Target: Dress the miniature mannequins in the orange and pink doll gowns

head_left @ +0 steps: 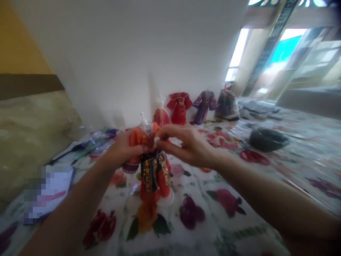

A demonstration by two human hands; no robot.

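Note:
In front of me a miniature orange dress [150,193] with a dark, yellow-patterned front panel stands upright on a small white mannequin stand [144,118]. A beaded trim runs along its neckline. My left hand [124,148] holds the dress at the waist, the thumb lying across its front. My right hand [190,144] is closed in a pinch at the dress's right side, at chest height. A small white piece [156,141] shows at its fingertips; its kind is too blurred to tell.
Behind stand a pink dress [161,116], a red dress [179,110], a purple dress [204,105] and a bagged dark one [227,105]. Red-handled scissors [254,157] and a black bundle [268,139] lie right. A phone [50,195] lies left on the floral tablecloth [191,241].

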